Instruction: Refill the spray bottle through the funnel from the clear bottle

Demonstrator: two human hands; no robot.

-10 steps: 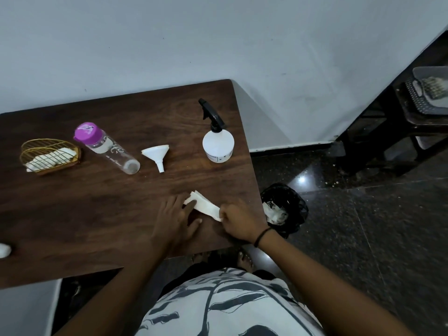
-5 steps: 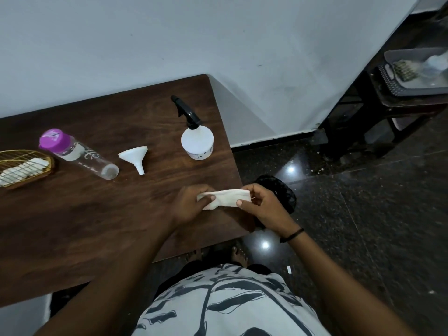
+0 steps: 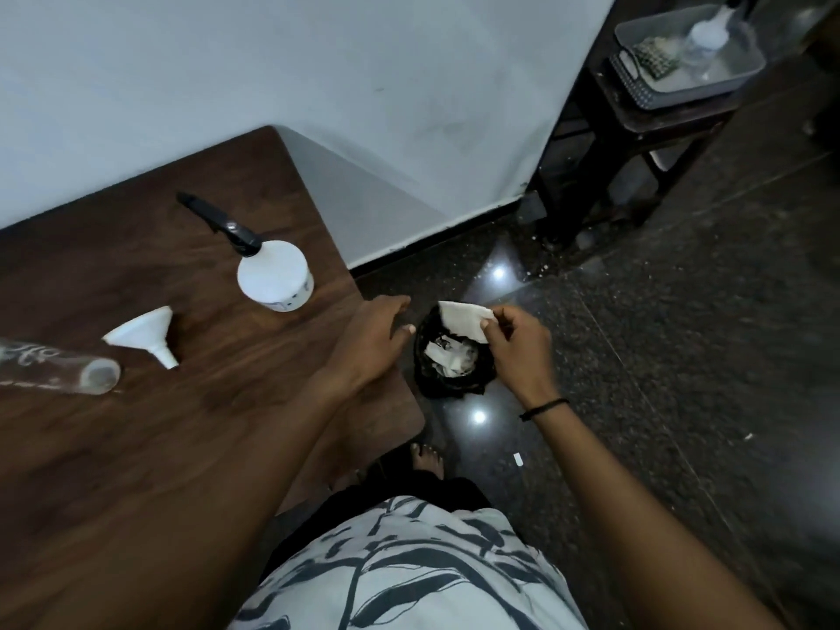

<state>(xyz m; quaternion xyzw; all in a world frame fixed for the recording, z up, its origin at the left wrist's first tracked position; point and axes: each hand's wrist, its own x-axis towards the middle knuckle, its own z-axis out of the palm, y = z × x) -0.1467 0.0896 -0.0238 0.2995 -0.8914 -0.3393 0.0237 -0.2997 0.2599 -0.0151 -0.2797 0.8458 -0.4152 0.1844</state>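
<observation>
Hands reach out past the right edge of a dark wooden table (image 3: 136, 447), seen from above by the person wearing the camera. The right hand (image 3: 518, 347) pinches a folded white tissue (image 3: 463, 321) between thumb and curled fingers, holding it directly above a small black bin (image 3: 454, 384) on the dark floor, just beside the table's right edge — crumpled white paper already lies inside the bin. The left hand (image 3: 372, 343) hovers over the table's right edge, fingers loosely extended and holding nothing, close to the tissue but apart from it.

On the table, the white spray bottle (image 3: 275, 275) with its black trigger head stands upright near the right edge. Left of it, well apart, a white funnel (image 3: 145, 336) lies on its side. The clear bottle (image 3: 59, 370) lies on its side at the table's left, partly cut off by the frame, just beside the funnel.

Beyond the table's far right corner, a grey basket (image 3: 691, 61) sits on a dark stool.
</observation>
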